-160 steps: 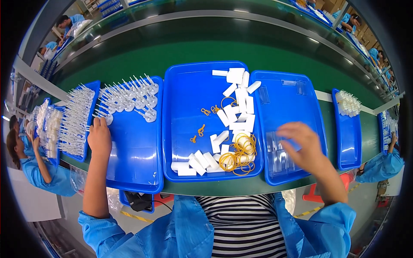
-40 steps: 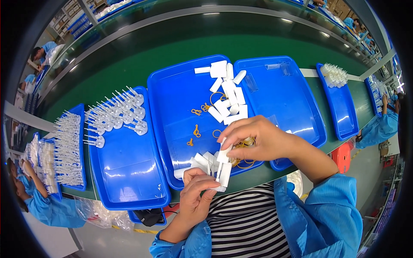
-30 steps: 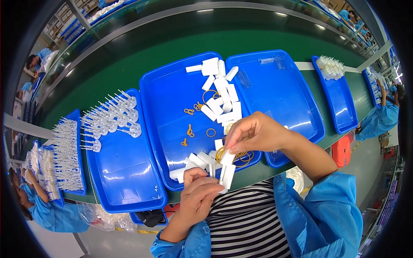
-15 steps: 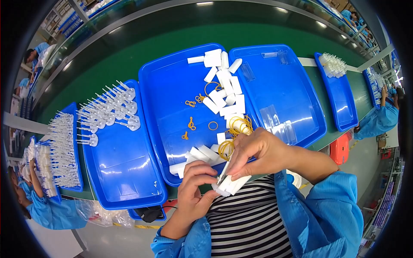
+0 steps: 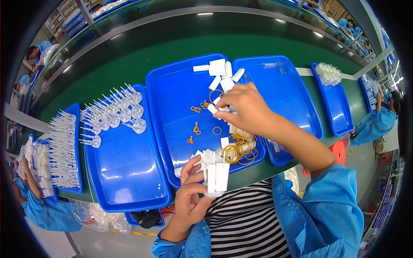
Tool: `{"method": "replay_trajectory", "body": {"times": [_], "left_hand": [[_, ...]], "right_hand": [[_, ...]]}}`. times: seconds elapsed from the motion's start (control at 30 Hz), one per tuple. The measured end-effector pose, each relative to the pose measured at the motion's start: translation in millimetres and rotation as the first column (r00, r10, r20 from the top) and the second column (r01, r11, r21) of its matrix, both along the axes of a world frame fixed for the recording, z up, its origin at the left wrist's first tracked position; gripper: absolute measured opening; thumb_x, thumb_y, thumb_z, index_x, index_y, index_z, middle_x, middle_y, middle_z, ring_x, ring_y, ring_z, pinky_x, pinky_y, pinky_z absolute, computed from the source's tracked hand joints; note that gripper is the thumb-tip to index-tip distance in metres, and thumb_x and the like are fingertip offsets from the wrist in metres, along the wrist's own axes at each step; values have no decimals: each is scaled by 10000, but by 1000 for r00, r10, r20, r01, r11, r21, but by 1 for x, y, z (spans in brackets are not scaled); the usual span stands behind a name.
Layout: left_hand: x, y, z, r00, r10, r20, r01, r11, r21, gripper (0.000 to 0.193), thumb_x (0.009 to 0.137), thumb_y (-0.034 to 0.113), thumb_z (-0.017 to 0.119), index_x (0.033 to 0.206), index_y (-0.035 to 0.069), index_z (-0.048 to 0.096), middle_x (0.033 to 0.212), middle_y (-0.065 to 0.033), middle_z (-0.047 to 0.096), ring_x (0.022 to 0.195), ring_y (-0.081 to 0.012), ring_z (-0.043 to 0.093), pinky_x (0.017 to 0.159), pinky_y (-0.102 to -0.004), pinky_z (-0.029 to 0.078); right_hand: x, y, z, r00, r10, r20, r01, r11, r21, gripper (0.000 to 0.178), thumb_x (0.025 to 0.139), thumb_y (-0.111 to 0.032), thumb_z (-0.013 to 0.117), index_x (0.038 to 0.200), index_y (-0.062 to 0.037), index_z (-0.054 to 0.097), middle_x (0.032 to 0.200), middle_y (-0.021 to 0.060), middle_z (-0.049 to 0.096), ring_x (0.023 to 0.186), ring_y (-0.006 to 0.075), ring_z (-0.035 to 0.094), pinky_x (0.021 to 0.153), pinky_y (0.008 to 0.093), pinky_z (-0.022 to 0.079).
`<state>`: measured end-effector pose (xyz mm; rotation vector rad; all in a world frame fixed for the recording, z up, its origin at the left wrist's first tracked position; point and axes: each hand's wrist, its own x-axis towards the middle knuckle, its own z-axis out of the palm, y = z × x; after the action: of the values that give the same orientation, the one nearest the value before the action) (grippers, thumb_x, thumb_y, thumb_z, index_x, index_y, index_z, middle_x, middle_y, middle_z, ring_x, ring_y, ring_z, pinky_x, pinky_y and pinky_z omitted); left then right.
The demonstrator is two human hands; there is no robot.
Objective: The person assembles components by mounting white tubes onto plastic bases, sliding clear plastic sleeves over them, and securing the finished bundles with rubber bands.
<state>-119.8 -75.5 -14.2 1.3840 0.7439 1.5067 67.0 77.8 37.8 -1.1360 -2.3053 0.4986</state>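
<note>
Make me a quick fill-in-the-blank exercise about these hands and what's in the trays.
The white assembly is held in the ____.
Loose rubber bands lie in the ____ one of the three biggest-looking blue trays.
The loose blocks near the right hand are coloured ____.
Missing words: left hand; middle; white.

3 wide blue trays point(image 5: 172, 96) lie nearest, 4 twisted yellow bands point(image 5: 195, 109) centrally. 1 held white cluster point(image 5: 221, 175) at 6 o'clock.
</note>
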Motion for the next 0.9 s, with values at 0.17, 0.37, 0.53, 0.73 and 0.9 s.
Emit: {"method": "replay_trajectory", "body": {"times": [0.17, 0.37, 0.53, 0.73, 0.9], "left_hand": [[-9, -4, 6, 986, 129, -104, -130, 991, -11, 214, 724, 136, 729, 897, 75, 620, 860, -97, 673, 1152, -385, 432, 965, -482, 297], [-16, -5, 10, 924, 235, -303, -228, 972, 56, 168, 734, 119, 703, 892, 82, 659, 829, -57, 662, 1013, -300, 492, 912, -422, 330], [-14, -3, 9, 910, 166, -380, -157, 986, 53, 152, 754, 132, 684, 902, 109, 667, 853, -40, 659, 983, -274, 492, 889, -402, 322], [-5, 1, 12, 905, 103, -414, -84, 994, 63, 172, 757, 131, 679, 928, 118, 669, 844, -33, 652, 971, -269, 483, 873, -394, 318], [2, 5, 13, 915, 64, -397, -49, 998, 47, 161, 762, 132, 674, 922, 112, 669, 834, -35, 649, 967, -268, 484, 875, -393, 315]], "right_hand": [[-24, 17, -29, 846, -17, 533, -84, 983, 165, 244, 628, -129, 723, 860, -69, 675, 787, 46, 653, 869, 215, 530, 776, 383, 339], [-23, 2, -23, 887, 200, 417, -228, 973, 18, 253, 581, -71, 718, 828, -90, 665, 836, 41, 629, 882, 225, 512, 792, 374, 336], [-8, -20, -6, 960, 268, 79, -273, 960, 57, 231, 644, -58, 709, 852, -129, 637, 938, 17, 628, 942, 184, 558, 792, 345, 341], [9, -38, 4, 965, 264, -3, -262, 958, -115, 243, 657, -61, 707, 879, -113, 625, 1011, 23, 640, 926, 164, 603, 737, 317, 431], [21, -48, 14, 954, 300, 24, -300, 952, 53, 254, 679, -36, 688, 919, -94, 630, 1019, 67, 635, 870, 221, 624, 721, 313, 480]]}}
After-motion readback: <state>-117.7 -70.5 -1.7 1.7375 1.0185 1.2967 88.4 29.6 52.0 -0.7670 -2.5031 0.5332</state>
